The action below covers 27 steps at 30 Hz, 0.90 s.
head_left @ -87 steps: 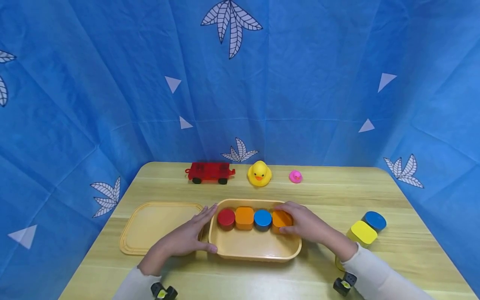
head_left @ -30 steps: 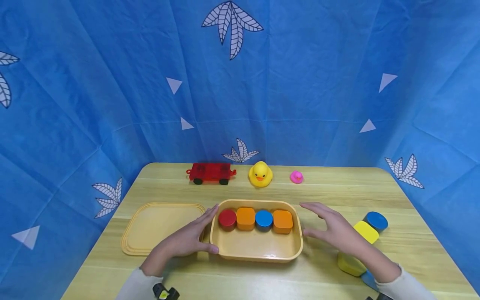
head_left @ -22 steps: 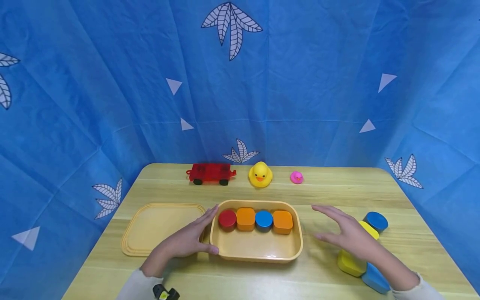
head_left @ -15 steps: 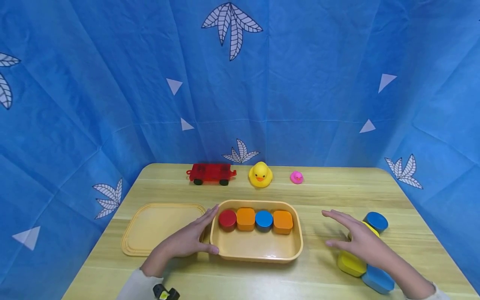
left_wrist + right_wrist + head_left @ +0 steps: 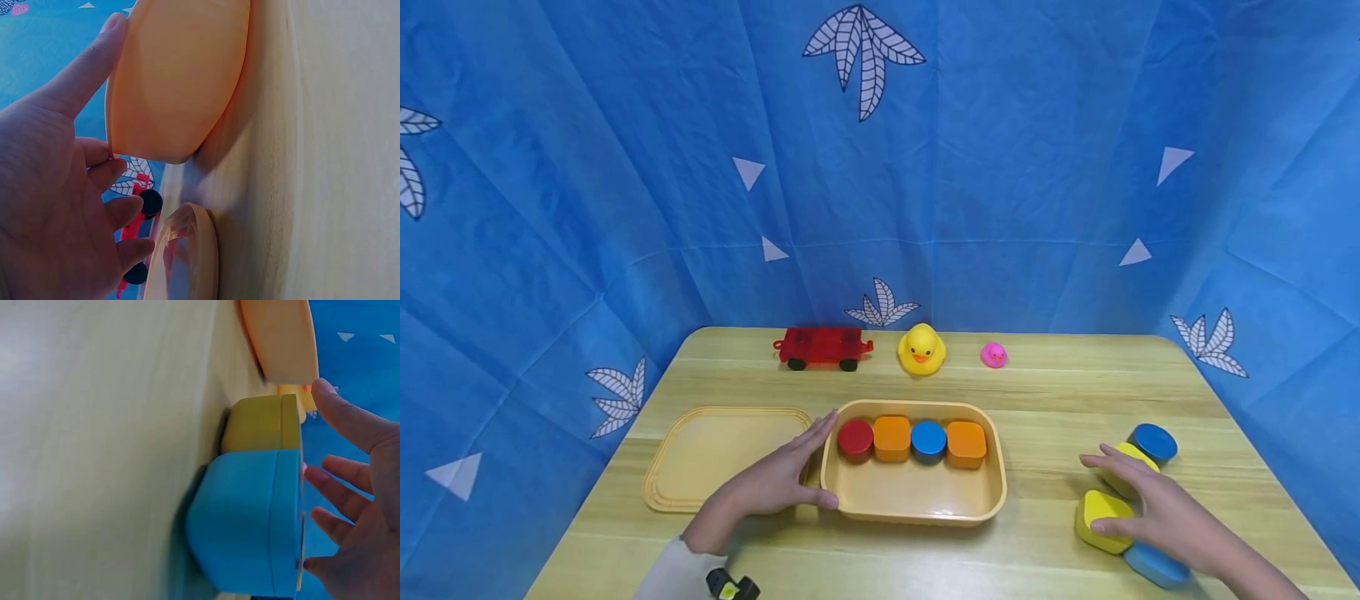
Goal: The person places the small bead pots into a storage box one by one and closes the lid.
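Note:
My left hand (image 5: 767,483) spreads its thumb and fingers along the left end of a pale orange plastic box (image 5: 917,500), touching its rim. Inside, along the back wall, sit a red round block (image 5: 855,439), an orange square block (image 5: 892,437), a blue round block (image 5: 928,442) and another orange block (image 5: 966,444). My right hand (image 5: 1165,517) hovers, fingers apart, over a yellow block (image 5: 1093,529) at the right. A second yellow block (image 5: 1140,456), partly hidden by the fingers, and a light blue block (image 5: 240,522) lie beside it. Nothing is held there.
A pale orange lid (image 5: 722,458) lies left of the box. Along the back stand a red toy wagon (image 5: 822,346), a yellow duck (image 5: 921,350) and a small pink duck (image 5: 994,355). A dark blue round block (image 5: 1153,442) stands farther right. Blue cloth (image 5: 1030,167) surrounds the table.
My right hand, earlier at the right-hand orange block, has left it in the box and moved right and toward me, over the yellow blocks. My left hand stays at the box.

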Each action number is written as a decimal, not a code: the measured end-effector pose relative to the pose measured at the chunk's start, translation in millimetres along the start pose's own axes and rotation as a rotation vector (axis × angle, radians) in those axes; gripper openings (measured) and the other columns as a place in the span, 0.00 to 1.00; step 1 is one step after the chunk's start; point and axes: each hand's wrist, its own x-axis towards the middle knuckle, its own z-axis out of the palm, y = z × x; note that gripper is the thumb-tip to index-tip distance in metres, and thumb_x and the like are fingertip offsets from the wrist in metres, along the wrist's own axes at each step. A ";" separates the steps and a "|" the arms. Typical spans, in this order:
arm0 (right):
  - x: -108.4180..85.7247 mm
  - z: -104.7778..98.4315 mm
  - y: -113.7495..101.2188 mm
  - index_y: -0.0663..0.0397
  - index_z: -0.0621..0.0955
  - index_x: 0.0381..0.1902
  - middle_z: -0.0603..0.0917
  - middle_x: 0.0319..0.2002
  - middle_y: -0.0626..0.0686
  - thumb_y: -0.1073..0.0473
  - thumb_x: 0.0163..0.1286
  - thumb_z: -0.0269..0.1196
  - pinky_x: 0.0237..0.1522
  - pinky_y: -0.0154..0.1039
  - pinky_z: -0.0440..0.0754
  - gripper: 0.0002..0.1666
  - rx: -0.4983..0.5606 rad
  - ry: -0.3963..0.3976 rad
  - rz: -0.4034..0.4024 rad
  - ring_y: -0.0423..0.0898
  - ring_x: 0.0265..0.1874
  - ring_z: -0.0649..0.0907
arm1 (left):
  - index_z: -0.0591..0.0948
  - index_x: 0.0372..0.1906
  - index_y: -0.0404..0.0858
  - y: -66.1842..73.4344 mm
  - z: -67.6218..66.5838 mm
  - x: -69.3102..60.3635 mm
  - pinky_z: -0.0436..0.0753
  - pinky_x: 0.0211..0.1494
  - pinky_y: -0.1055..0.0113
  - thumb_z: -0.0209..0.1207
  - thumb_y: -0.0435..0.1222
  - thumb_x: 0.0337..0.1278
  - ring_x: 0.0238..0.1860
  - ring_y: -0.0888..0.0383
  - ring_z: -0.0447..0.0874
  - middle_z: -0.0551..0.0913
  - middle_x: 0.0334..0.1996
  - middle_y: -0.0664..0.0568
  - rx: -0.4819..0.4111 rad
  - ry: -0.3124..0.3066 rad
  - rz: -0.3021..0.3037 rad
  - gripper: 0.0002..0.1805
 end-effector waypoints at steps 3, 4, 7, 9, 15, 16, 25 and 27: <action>-3.6 1.9 3.3 0.55 0.77 0.69 0.67 0.72 0.74 0.35 0.52 0.78 0.56 0.76 0.73 0.52 -0.016 -0.017 0.002 0.77 0.68 0.67 | 0.42 0.85 0.55 -0.5 -0.1 -0.3 0.57 0.79 0.39 0.73 0.58 0.52 0.83 0.43 0.45 0.43 0.85 0.50 0.001 0.001 0.011 0.65; -4.3 2.5 4.2 0.55 0.77 0.68 0.68 0.72 0.74 0.35 0.51 0.78 0.56 0.76 0.73 0.52 -0.022 -0.022 0.000 0.77 0.68 0.67 | 0.42 0.85 0.55 -0.8 0.0 -0.4 0.57 0.79 0.38 0.73 0.58 0.52 0.83 0.42 0.45 0.43 0.85 0.50 0.002 0.001 0.014 0.65; -4.4 4.1 6.5 0.57 0.79 0.67 0.70 0.71 0.73 0.37 0.50 0.79 0.61 0.78 0.66 0.50 -0.008 -0.028 -0.014 0.77 0.69 0.66 | 0.42 0.85 0.54 -1.5 0.1 -0.4 0.57 0.79 0.38 0.73 0.58 0.52 0.83 0.42 0.45 0.43 0.85 0.50 0.003 0.003 0.023 0.65; -4.2 5.4 8.0 0.57 0.80 0.65 0.71 0.70 0.73 0.39 0.49 0.80 0.63 0.80 0.60 0.49 0.007 -0.022 -0.023 0.77 0.69 0.66 | 0.42 0.85 0.53 -1.6 0.3 -0.1 0.56 0.79 0.38 0.73 0.58 0.52 0.83 0.42 0.45 0.43 0.85 0.49 0.002 0.004 0.028 0.65; -5.0 8.4 9.6 0.55 0.83 0.60 0.75 0.67 0.70 0.40 0.49 0.80 0.68 0.81 0.45 0.44 0.011 -0.001 -0.064 0.75 0.68 0.69 | 0.42 0.85 0.54 -2.3 1.0 0.0 0.56 0.79 0.38 0.73 0.57 0.52 0.83 0.42 0.45 0.43 0.85 0.50 -0.006 0.001 0.032 0.65; -5.0 8.5 9.1 0.55 0.83 0.59 0.76 0.67 0.70 0.39 0.49 0.80 0.69 0.81 0.44 0.43 0.004 -0.005 -0.065 0.75 0.68 0.69 | 0.42 0.85 0.54 -2.3 1.0 -0.1 0.56 0.79 0.38 0.73 0.57 0.52 0.83 0.42 0.45 0.43 0.85 0.50 -0.006 0.002 0.035 0.65; -3.1 7.1 6.8 0.54 0.83 0.59 0.79 0.65 0.68 0.43 0.45 0.82 0.69 0.81 0.44 0.44 -0.072 -0.038 -0.042 0.74 0.69 0.70 | 0.41 0.85 0.54 -0.4 0.6 -0.5 0.56 0.79 0.38 0.74 0.57 0.52 0.83 0.43 0.44 0.43 0.85 0.51 -0.008 0.004 0.029 0.66; -3.4 6.9 6.8 0.54 0.83 0.59 0.79 0.65 0.67 0.43 0.46 0.82 0.69 0.80 0.45 0.43 -0.082 -0.043 -0.045 0.73 0.69 0.70 | 0.41 0.85 0.55 -0.4 0.7 -0.5 0.56 0.80 0.39 0.74 0.58 0.51 0.83 0.44 0.45 0.43 0.85 0.52 -0.006 0.004 0.017 0.66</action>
